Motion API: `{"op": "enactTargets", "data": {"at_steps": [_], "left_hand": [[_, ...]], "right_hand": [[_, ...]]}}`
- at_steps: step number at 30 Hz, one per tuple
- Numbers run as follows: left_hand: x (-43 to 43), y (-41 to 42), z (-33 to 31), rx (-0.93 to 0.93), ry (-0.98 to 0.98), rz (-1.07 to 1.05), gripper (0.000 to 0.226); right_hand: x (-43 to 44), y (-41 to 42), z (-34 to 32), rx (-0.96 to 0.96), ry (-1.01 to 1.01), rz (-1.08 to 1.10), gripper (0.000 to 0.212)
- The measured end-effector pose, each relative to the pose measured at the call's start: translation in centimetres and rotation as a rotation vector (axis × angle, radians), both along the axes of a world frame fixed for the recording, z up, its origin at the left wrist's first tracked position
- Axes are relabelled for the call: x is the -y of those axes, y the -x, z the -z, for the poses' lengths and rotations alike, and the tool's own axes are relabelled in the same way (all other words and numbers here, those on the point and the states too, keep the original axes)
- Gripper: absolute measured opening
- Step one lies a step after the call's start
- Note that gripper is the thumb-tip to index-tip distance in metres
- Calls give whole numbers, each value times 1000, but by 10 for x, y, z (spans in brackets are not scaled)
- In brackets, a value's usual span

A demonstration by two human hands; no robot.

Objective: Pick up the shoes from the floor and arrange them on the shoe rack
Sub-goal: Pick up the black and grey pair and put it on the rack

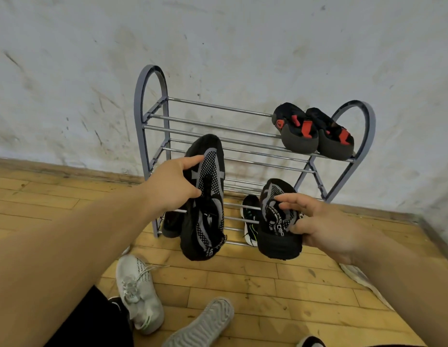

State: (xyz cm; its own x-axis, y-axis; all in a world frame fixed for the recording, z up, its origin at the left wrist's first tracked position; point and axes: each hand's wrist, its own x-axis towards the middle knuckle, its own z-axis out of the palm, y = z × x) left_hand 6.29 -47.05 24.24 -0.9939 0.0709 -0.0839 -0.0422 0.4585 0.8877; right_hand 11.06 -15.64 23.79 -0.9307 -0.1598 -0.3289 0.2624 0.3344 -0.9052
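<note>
A grey metal shoe rack [152, 136] with chrome bars stands against the wall. My left hand [172, 181] grips a black-and-grey knit shoe [207, 221], held in the air in front of the rack's middle tier. Its mate [275, 236] is in my right hand [320, 221], which holds it low, to the right. A pair of black shoes with red straps [315, 134] sits on the top tier at the right. On the bottom tier a black sneaker with a white sole [250, 216] shows behind my right-hand shoe, and a dark shoe [171, 224] lies at the left.
A white sneaker [139, 294] lies on the wooden floor near my left arm, and its mate [205, 324] lies sole-up beside it. Another dark shoe tip [310, 342] peeks in at the bottom edge. A pale cloth [358, 276] lies at the right. The scuffed wall is right behind the rack.
</note>
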Motion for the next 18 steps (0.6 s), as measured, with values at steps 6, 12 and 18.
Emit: {"op": "enactTargets", "data": {"at_steps": [6,12,18], "left_hand": [[-24,27,22,99,-33,27,84],[-58,61,40,141,-120,74,82],[-104,106,62,160,-244,82,78]], "right_hand": [[-13,16,13,-52,-83,-5,70],[-33,46,26,-60,-107,37,69],[-57,82,47,-85,-163,95,69]]}}
